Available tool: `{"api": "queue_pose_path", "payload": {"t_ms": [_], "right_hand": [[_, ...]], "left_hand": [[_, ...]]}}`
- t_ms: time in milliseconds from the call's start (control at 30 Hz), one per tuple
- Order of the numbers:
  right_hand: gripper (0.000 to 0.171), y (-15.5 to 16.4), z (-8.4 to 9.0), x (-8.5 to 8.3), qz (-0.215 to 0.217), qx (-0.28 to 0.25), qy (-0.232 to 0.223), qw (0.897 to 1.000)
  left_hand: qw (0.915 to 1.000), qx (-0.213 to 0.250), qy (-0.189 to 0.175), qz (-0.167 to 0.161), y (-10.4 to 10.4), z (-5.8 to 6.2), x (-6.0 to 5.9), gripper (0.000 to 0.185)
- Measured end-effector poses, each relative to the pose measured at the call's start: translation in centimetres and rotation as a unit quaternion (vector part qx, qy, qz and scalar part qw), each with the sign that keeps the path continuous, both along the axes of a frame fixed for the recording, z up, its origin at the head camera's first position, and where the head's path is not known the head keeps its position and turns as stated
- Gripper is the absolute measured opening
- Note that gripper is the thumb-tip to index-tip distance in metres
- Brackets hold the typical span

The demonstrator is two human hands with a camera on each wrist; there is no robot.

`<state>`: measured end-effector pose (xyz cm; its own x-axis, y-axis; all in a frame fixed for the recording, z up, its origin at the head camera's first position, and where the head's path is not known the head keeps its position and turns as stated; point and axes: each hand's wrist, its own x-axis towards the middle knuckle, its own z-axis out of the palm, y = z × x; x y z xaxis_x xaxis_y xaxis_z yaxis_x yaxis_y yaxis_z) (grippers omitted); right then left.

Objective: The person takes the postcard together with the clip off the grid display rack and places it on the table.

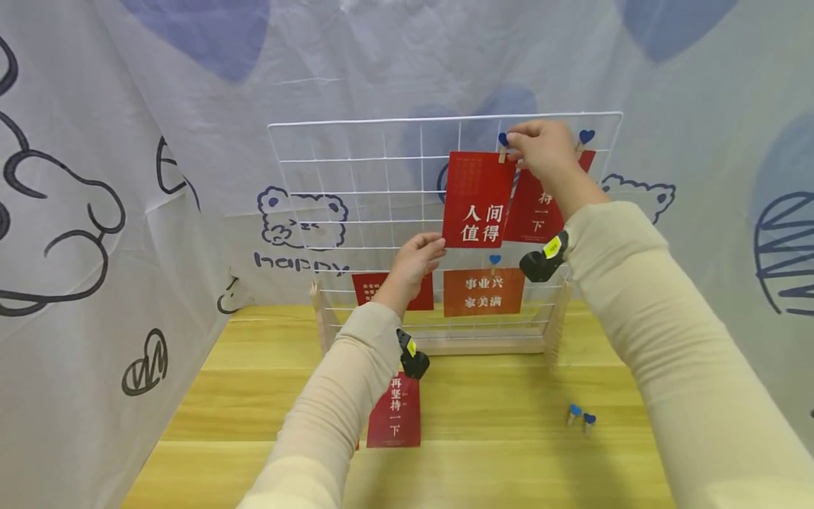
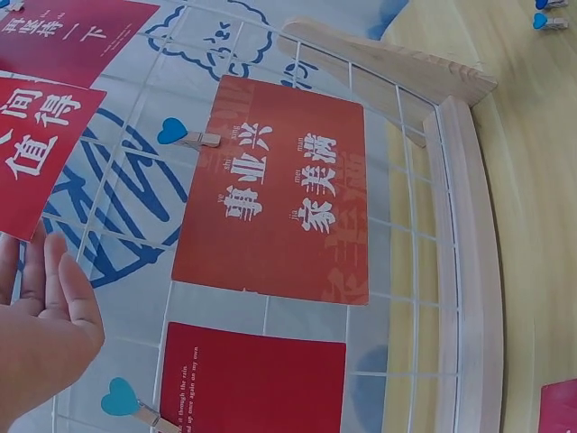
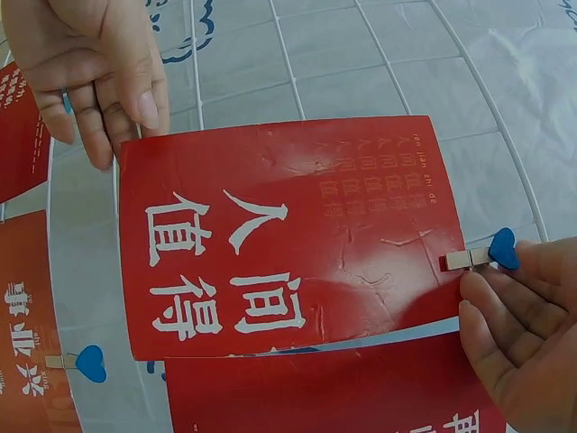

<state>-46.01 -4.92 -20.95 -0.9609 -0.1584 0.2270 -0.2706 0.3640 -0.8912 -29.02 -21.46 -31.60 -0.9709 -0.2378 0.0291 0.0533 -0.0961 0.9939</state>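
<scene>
A red card with white characters [image 1: 477,198] [image 3: 297,234] hangs against a white wire grid [image 1: 356,159] that stands upright on the table. A wooden clip with a blue heart [image 1: 503,145] [image 3: 469,260] sits on the card's top right corner. My right hand [image 1: 516,145] [image 3: 496,289] pinches the heart end of that clip. My left hand [image 1: 435,247] [image 3: 117,126] has its fingers fairly straight, with the tips touching the card's lower left corner. In the left wrist view the left hand [image 2: 54,271] lies just beside the card's corner [image 2: 36,153].
Another red card [image 1: 534,212] hangs behind my right wrist. An orange-red card [image 1: 483,291] [image 2: 279,189] and a small red card [image 1: 375,286] are clipped lower down. The grid stands in a wooden base [image 1: 483,344]. On the table lie a red card [image 1: 396,413] and two blue-heart clips [image 1: 581,416].
</scene>
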Motion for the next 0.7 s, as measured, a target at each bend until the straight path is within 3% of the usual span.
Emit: {"api": "queue_pose_path", "payload": {"t_ms": [500, 700], "right_hand": [[0.034, -0.6, 0.4, 0.9, -0.019, 0.001, 0.026, 0.999], [0.038, -0.8, 0.2, 1.3, -0.037, 0.010, 0.034, 0.999]], "left_hand": [[0.9984, 0.048, 0.024, 0.017, 0.7, -0.1, -0.2, 0.019], [0.9985, 0.035, 0.028, 0.030, 0.4, -0.4, -0.3, 0.016]]}}
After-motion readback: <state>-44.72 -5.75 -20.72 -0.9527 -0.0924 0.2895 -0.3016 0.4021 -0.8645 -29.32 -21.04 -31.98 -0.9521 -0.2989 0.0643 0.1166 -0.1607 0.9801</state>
